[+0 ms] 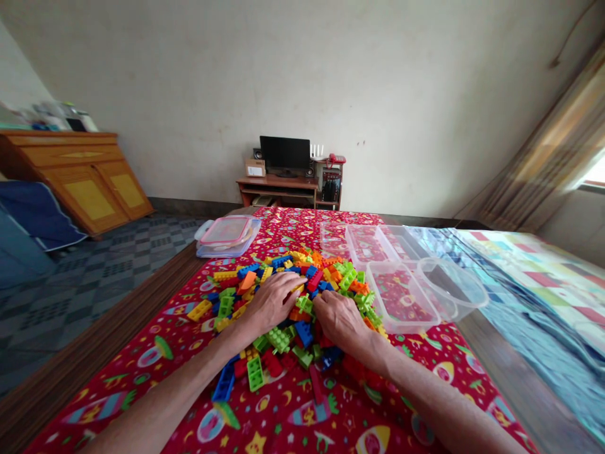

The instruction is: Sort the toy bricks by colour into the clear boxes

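A heap of plastic building bricks (326,268) in yellow, green, blue, red and orange lies on a red patterned cloth (302,422). My left hand (274,301) rests palm down on the heap, fingers stretched out over the bricks. My right hand (341,318) lies beside it on the heap, fingers curled into the bricks; what they hold, if anything, is hidden. Both forearms reach in from the bottom edge.
Several clear plastic tubs (406,296) stand right of the heap, one round (456,287). A stack of clear lids (227,235) lies at the far left of the cloth. A wooden cabinet (89,180), a desk with a monitor (285,156) and a curtain (548,164) stand beyond.
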Demonstrator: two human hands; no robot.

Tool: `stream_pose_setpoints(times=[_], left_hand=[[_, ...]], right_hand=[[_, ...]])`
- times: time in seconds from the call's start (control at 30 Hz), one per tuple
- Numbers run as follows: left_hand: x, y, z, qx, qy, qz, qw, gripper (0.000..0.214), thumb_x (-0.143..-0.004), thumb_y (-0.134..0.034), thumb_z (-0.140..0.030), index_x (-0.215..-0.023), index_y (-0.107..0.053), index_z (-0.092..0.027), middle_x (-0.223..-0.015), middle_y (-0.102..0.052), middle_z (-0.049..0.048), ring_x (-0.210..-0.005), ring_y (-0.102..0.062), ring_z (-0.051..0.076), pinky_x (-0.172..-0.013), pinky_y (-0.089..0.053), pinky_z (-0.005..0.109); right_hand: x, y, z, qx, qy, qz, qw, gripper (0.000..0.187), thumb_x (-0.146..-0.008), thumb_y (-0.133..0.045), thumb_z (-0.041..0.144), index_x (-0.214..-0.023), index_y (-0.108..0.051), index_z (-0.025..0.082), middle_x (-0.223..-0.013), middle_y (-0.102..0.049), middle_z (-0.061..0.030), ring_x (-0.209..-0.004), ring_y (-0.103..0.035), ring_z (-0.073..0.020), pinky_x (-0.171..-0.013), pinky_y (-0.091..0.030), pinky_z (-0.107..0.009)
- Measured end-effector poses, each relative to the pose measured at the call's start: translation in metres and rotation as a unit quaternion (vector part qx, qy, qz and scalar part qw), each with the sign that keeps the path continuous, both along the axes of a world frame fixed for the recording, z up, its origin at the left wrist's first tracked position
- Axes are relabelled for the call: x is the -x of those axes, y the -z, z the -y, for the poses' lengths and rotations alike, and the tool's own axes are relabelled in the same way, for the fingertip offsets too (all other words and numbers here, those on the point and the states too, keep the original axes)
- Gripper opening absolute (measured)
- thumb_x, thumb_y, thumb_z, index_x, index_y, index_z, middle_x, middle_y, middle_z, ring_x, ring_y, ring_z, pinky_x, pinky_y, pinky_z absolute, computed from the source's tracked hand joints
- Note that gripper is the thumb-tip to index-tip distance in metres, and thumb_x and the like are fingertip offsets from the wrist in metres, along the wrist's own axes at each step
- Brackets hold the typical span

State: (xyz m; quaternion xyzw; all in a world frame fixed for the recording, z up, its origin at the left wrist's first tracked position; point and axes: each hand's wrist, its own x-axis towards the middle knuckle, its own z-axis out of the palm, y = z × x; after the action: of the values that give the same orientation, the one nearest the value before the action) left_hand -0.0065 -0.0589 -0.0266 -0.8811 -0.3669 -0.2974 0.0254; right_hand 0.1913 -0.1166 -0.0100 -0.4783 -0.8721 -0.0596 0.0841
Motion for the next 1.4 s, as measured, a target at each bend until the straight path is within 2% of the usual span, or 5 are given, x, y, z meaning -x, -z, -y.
stream_pose_setpoints(times=[0.5, 0.67, 0.8, 1.03, 1.4], left_hand=[[0.0, -0.001, 0.0, -0.009, -0.005, 0.002, 1.0, 0.033, -0.095, -0.04, -0.027, -0.116, -0.064, -0.019, -0.115, -0.068, 0.0096, -0.11, -0.061, 0.023, -0.098, -0.048, 0.041], [0.001, 0.002, 0.0, -0.025, -0.004, 0.005, 1.0, 0.033, -0.095, -0.04, -0.026, -0.115, -0.064, -0.018, -0.114, -0.068, 0.0099, -0.109, -0.061, 0.023, -0.097, -0.049, 0.042], [0.003, 0.005, -0.003, -0.024, -0.006, -0.003, 1.0, 0.033, -0.095, -0.041, -0.027, -0.116, -0.064, -0.018, -0.115, -0.067, 0.0102, -0.108, -0.061, 0.024, -0.097, -0.048, 0.041], [0.005, 0.008, -0.005, -0.006, -0.007, -0.002, 1.0, 0.032, -0.094, -0.043, -0.027, -0.119, -0.063, -0.021, -0.119, -0.065, 0.0084, -0.112, -0.059, 0.023, -0.099, -0.047, 0.041], [0.002, 0.005, -0.004, -0.009, -0.012, -0.008, 1.0, 0.035, -0.095, -0.039, -0.028, -0.118, -0.064, -0.018, -0.118, -0.066, 0.0097, -0.111, -0.059, 0.023, -0.099, -0.047, 0.042]], right_hand=[[-0.006, 0.002, -0.005, -0.011, -0.03, -0.077, 0.997, 0.018, -0.09, -0.044, 0.013, -0.085, -0.061, 0.017, -0.077, -0.061, -0.0033, -0.063, -0.053, -0.0128, -0.055, -0.03, -0.024], [-0.048, -0.024, -0.026, -0.068, 0.029, -0.249, 0.966, 0.014, -0.084, -0.051, 0.016, -0.076, -0.062, 0.018, -0.075, -0.06, -0.0019, -0.066, -0.054, -0.0116, -0.061, -0.035, -0.021], [-0.083, -0.03, -0.051, -0.101, 0.07, -0.279, 0.952, 0.012, -0.079, -0.053, 0.013, -0.078, -0.064, 0.018, -0.082, -0.063, -0.004, -0.074, -0.057, -0.0139, -0.068, -0.039, -0.023], [-0.076, -0.008, -0.074, 0.028, 0.095, -0.208, 0.973, 0.017, -0.075, -0.05, 0.009, -0.078, -0.065, 0.016, -0.064, -0.06, -0.0004, -0.06, -0.052, -0.0114, -0.057, -0.033, -0.021], [-0.078, -0.031, -0.053, 0.168, 0.042, -0.267, 0.948, 0.023, -0.074, -0.058, 0.016, -0.091, -0.072, 0.018, -0.087, -0.073, -0.0032, -0.072, -0.062, -0.0136, -0.067, -0.045, -0.023]])
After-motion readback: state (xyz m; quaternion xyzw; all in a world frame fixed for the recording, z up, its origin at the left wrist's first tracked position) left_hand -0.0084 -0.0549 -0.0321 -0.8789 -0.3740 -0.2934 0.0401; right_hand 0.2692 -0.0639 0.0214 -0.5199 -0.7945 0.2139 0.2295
